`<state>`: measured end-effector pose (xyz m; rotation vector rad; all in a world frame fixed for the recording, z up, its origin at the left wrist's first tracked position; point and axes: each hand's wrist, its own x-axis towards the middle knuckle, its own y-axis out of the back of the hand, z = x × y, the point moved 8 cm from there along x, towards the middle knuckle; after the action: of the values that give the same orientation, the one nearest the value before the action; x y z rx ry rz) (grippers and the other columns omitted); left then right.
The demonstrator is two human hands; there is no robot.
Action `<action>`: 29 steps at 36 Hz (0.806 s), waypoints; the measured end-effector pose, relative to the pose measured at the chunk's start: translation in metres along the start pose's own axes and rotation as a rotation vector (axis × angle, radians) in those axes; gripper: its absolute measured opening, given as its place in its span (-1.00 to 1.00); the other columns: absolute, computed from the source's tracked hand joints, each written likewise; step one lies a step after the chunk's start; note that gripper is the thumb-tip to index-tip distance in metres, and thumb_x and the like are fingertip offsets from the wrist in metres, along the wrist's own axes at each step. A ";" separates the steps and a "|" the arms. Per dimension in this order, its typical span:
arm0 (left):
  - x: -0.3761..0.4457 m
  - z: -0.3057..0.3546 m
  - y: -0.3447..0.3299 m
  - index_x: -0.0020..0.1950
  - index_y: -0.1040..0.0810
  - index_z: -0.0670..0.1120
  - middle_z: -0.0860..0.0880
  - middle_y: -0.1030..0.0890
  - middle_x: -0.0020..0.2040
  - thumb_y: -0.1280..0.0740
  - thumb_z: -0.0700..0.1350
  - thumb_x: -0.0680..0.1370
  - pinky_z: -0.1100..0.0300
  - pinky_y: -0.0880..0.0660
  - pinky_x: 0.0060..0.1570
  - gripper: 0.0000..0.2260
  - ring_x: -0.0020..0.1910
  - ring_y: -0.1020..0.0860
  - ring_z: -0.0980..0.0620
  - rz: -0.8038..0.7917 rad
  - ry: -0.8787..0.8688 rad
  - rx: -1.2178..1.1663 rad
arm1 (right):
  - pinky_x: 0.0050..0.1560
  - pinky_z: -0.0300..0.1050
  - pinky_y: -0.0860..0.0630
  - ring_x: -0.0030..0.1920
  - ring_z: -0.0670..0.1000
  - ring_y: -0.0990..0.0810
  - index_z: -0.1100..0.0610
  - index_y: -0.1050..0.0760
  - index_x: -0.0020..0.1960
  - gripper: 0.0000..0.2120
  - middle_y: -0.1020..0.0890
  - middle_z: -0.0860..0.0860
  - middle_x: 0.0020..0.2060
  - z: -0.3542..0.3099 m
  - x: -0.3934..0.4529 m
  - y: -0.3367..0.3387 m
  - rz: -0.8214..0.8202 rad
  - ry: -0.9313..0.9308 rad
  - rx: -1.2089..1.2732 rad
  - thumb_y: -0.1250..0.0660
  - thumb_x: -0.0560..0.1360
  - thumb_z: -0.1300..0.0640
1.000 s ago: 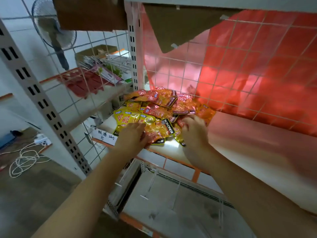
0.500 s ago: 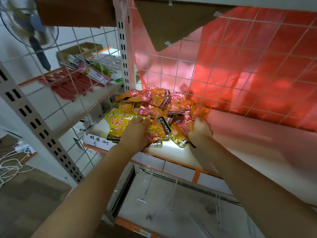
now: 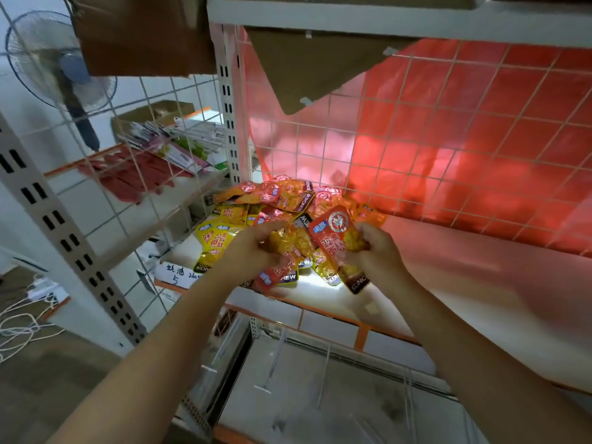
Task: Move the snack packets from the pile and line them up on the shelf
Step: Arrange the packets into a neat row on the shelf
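Head camera: a person reaches with both bare arms into a white retail shelf (image 3: 464,283), where a pile of orange, red and yellow snack packets (image 3: 282,200) sits at the shelf's left end, at about 11 o'clock from the hands and against the wire-grid back panel (image 3: 448,129). The right hand (image 3: 376,251) curls its fingers around a red packet (image 3: 336,238), lifted clear of the heap and tilted, its dark "KONCHEW" end pointing down toward 5 o'clock. The left hand (image 3: 253,251), just beside it at 9 o'clock, has its fingers bent over several packets at the pile's front edge; another red packet (image 3: 272,277) juts from beneath its palm toward 6 o'clock. The stretch of shelf at 3 o'clock from the hands shows bare white board tinted by red sheeting (image 3: 480,187) hung behind the grid. A handwritten label (image 3: 177,274) is fixed to the shelf's front lip at 8 o'clock from the left hand. A standing fan (image 3: 61,65) appears at 10 o'clock, beyond the shelving upright (image 3: 64,232), and white cables (image 3: 19,328) lie on the floor at 9 o'clock.
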<state>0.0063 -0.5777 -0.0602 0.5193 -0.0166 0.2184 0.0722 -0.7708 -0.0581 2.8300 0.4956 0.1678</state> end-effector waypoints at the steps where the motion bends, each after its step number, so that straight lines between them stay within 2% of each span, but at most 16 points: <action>1: 0.001 0.005 -0.002 0.36 -0.44 -0.06 0.13 -0.50 -0.37 -0.44 -0.41 0.37 0.38 -0.42 -0.19 -0.40 -0.34 -0.48 0.27 -0.030 -0.006 -0.062 | 0.01 0.08 -0.53 -0.09 0.09 -0.57 0.18 -0.49 -0.08 -0.72 -0.62 0.17 -0.16 -0.004 0.001 -0.001 -0.021 0.010 0.012 -0.44 0.32 0.44; 3: 0.001 0.019 -0.007 0.32 -0.45 0.00 0.14 -0.51 -0.38 -0.39 -0.47 0.37 0.41 -0.45 -0.20 -0.39 -0.35 -0.49 0.27 -0.099 -0.038 -0.145 | -0.01 0.08 -0.53 -0.10 0.08 -0.55 0.26 -0.46 -0.06 -0.74 -0.60 0.30 -0.09 -0.012 0.003 0.000 -0.030 0.039 0.034 -0.44 0.32 0.43; 4: 0.001 0.025 -0.010 0.29 -0.46 0.04 0.10 -0.52 -0.34 -0.38 -0.49 0.37 0.42 -0.46 -0.21 -0.38 -0.33 -0.50 0.25 -0.132 -0.055 -0.170 | -0.06 0.01 -0.54 -0.12 0.06 -0.55 0.22 -0.46 -0.08 -0.74 -0.60 0.27 -0.11 -0.016 0.003 0.002 -0.025 0.056 0.049 -0.44 0.33 0.43; 6: 0.000 0.035 -0.018 0.25 -0.46 0.10 0.00 -0.54 -0.19 -0.37 -0.50 0.36 0.39 -0.48 -0.17 -0.37 -0.21 -0.52 0.15 -0.197 -0.079 -0.172 | -0.16 -0.16 -0.51 -0.19 -0.01 -0.55 0.07 -0.44 -0.15 -0.69 -0.60 0.07 -0.21 -0.020 0.004 0.007 -0.004 0.071 0.073 -0.43 0.33 0.43; 8: -0.001 0.040 -0.028 0.27 -0.46 0.08 -0.06 -0.54 -0.11 -0.37 -0.49 0.37 0.39 -0.47 -0.13 -0.38 -0.15 -0.51 0.09 -0.261 -0.088 -0.157 | -0.13 -0.15 -0.48 -0.20 -0.03 -0.53 0.04 -0.43 -0.16 -0.66 -0.57 0.00 -0.22 -0.022 0.003 0.013 0.003 0.074 0.081 -0.42 0.33 0.45; 10: -0.002 0.040 -0.038 0.19 -0.49 0.12 -0.03 -0.61 -0.08 -0.38 -0.49 0.37 0.37 -0.49 -0.08 -0.40 -0.12 -0.56 0.10 -0.308 -0.076 -0.201 | -0.10 -0.11 -0.49 -0.20 -0.02 -0.55 0.04 -0.44 -0.11 -0.61 -0.58 0.02 -0.20 -0.020 -0.001 0.017 -0.023 0.060 0.126 -0.37 0.32 0.51; 12: -0.003 0.040 -0.048 0.12 -0.55 0.12 0.10 -0.67 -0.08 -0.39 -0.48 0.36 0.35 -0.51 -0.05 -0.45 -0.10 -0.60 0.18 -0.326 -0.060 -0.264 | -0.20 -0.18 -0.53 -0.26 -0.06 -0.59 0.04 -0.44 -0.09 -0.55 -0.59 0.00 -0.24 -0.015 -0.005 0.023 -0.057 0.034 0.180 -0.29 0.32 0.58; 14: -0.003 0.037 -0.057 0.08 -0.58 0.07 0.17 -0.67 -0.17 -0.39 -0.48 0.35 0.37 -0.53 -0.13 -0.50 -0.17 -0.61 0.27 -0.308 -0.031 -0.306 | -0.35 -0.29 -0.51 -0.34 -0.13 -0.60 0.04 -0.43 -0.10 -0.54 -0.58 -0.02 -0.29 -0.008 -0.009 0.032 -0.059 0.004 0.202 -0.26 0.34 0.60; 17: -0.001 0.033 -0.067 0.11 -0.60 -0.08 0.02 -0.66 -0.14 -0.42 -0.42 0.35 0.28 -0.55 -0.20 -0.61 -0.17 -0.63 0.15 -0.241 0.024 -0.396 | -0.41 -0.30 -0.50 -0.35 -0.09 -0.60 0.06 -0.41 -0.11 -0.59 -0.58 0.02 -0.29 0.002 -0.015 0.053 0.003 -0.033 0.229 -0.29 0.35 0.56; 19: 0.002 0.032 -0.074 0.07 -0.61 -0.07 0.00 -0.66 -0.10 -0.42 -0.36 0.38 0.26 -0.57 -0.24 -0.68 -0.16 -0.64 0.07 -0.196 0.071 -0.464 | -0.32 -0.20 -0.53 -0.27 0.00 -0.59 0.06 -0.42 -0.10 -0.61 -0.59 0.06 -0.24 0.009 -0.018 0.071 0.084 -0.042 0.257 -0.31 0.36 0.54; 21: 0.005 0.035 -0.084 0.02 -0.60 -0.06 0.06 -0.68 -0.17 -0.37 -0.37 0.41 0.26 -0.58 -0.27 -0.72 -0.21 -0.65 0.07 -0.165 0.112 -0.606 | -0.17 -0.08 -0.52 -0.19 0.10 -0.57 0.06 -0.42 -0.10 -0.61 -0.59 0.09 -0.21 0.017 -0.021 0.090 0.173 -0.045 0.326 -0.31 0.35 0.54; 24: 0.008 0.045 -0.105 0.01 -0.59 -0.16 -0.01 -0.68 -0.18 -0.42 -0.33 0.31 0.17 -0.61 -0.23 -0.71 -0.19 -0.65 0.01 -0.147 0.116 -0.850 | -0.10 0.02 -0.45 -0.14 0.14 -0.53 0.07 -0.40 -0.12 -0.61 -0.56 0.13 -0.21 0.028 -0.029 0.116 0.287 -0.065 0.448 -0.30 0.35 0.55; 26: 0.008 0.052 -0.124 0.03 -0.57 -0.16 -0.02 -0.68 -0.16 -0.46 -0.26 0.27 0.18 -0.62 -0.21 -0.66 -0.18 -0.65 0.04 -0.119 0.132 -0.947 | -0.13 -0.02 -0.50 -0.17 0.13 -0.56 0.08 -0.39 -0.10 -0.62 -0.58 0.12 -0.18 0.034 -0.036 0.131 0.320 -0.073 0.514 -0.29 0.36 0.55; 29: 0.005 0.070 -0.157 0.03 -0.55 -0.12 0.01 -0.69 -0.19 -0.30 -0.26 0.43 0.21 -0.61 -0.18 -0.81 -0.19 -0.66 0.08 -0.087 0.139 -1.038 | -0.31 -0.15 -0.53 -0.21 0.06 -0.58 0.08 -0.38 -0.10 -0.62 -0.59 0.09 -0.16 0.043 -0.049 0.154 0.341 -0.077 0.545 -0.28 0.37 0.54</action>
<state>0.0471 -0.7439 -0.0758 -0.5289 0.0278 0.1343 0.0818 -0.9379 -0.0603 3.4219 0.0311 -0.0208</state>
